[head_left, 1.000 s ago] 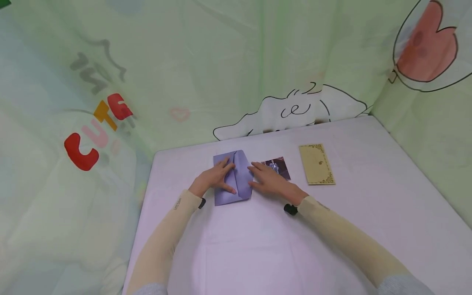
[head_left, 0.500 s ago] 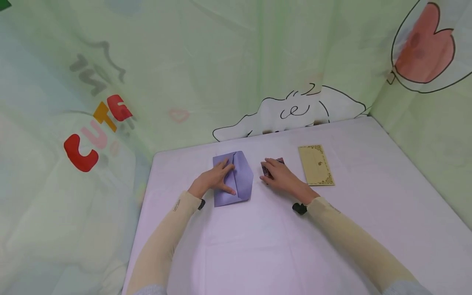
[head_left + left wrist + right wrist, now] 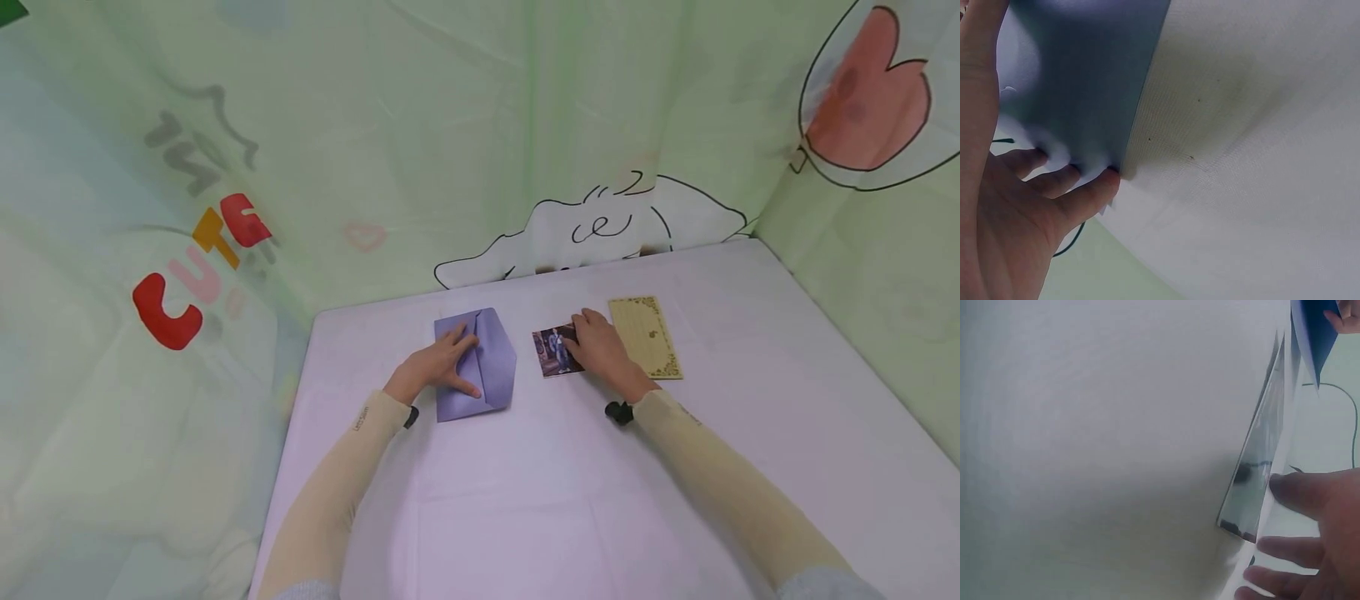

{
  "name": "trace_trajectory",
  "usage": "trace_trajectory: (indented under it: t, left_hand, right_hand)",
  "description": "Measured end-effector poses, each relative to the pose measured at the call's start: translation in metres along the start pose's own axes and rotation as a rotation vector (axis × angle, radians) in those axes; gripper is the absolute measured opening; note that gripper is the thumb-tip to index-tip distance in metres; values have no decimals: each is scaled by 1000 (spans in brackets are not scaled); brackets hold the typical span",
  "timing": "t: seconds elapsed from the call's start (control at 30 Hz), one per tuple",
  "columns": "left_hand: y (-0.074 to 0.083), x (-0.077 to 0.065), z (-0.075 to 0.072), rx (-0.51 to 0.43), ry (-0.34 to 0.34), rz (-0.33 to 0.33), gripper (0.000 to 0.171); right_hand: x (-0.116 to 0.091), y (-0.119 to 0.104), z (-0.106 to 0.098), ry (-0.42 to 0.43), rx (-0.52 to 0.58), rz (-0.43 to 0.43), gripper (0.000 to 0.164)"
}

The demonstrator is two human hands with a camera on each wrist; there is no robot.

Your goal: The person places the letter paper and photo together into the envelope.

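Note:
A lilac paper envelope (image 3: 497, 358) lies on the table with its flap folded out to the right. My left hand (image 3: 435, 362) rests on its left part, fingers spread; the left wrist view shows these fingertips on the envelope (image 3: 1079, 94) near its edge. To the right is a small photo (image 3: 552, 350) of a figure in blue. My right hand (image 3: 606, 350) is at the photo's right edge and covers that side. In the right wrist view the thumb (image 3: 1300, 490) touches the glossy photo (image 3: 1257, 450), while the other fingers reach past its corner, apart from the thumb.
A gold card or envelope (image 3: 645, 333) with an ornate border lies just right of my right hand, partly behind it. A white cloth covers the table (image 3: 510, 517). Printed green curtains (image 3: 420, 150) stand behind and at both sides.
My right hand has moved right, from the envelope's flap across the photo to its right edge, uncovering the photo's left part. My left hand has stayed on the envelope.

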State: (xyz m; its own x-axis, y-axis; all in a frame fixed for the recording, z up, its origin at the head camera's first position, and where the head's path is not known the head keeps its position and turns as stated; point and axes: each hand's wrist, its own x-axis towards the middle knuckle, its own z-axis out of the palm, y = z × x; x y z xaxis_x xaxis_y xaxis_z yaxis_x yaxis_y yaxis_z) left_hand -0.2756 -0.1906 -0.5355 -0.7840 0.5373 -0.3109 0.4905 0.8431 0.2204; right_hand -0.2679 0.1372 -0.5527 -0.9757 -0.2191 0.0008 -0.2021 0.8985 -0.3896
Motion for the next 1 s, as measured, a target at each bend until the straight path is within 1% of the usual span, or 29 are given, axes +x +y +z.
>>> trace_trajectory:
  t: [0.1, 0.3, 0.37, 0.47, 0.57, 0.67, 0.7, 0.8, 1.0]
  left_hand:
    - [1, 1, 0, 1, 1, 1, 102]
    - [1, 2, 2, 12, 6, -3, 100]
    - [1, 2, 2, 9, 4, -4, 100]
    - [1, 2, 2, 1, 3, -4, 99]
    - [2, 2, 1, -2, 4, -7, 99]
    - [2, 1, 0, -2, 6, -8, 98]
    - [2, 1, 0, -3, 6, -8, 98]
    - [2, 1, 0, -6, 10, -4, 97]
    - [0, 2, 1, -7, 11, -7, 99]
  right_hand:
    - [-1, 0, -2, -12, 20, 23, 47]
    - [-1, 2, 0, 52, 104, 46, 36]
    - [1, 4, 1, 70, 121, 46, 30]
    - [4, 10, 2, 91, 177, 17, 22]
    - [8, 16, -2, 53, 303, 27, 20]
    - [12, 22, -10, 3, 414, 77, 22]
    - [13, 23, -13, -9, 435, 92, 23]
    - [17, 23, -19, -23, 452, 115, 25]
    - [21, 15, -30, -40, 528, 123, 28]
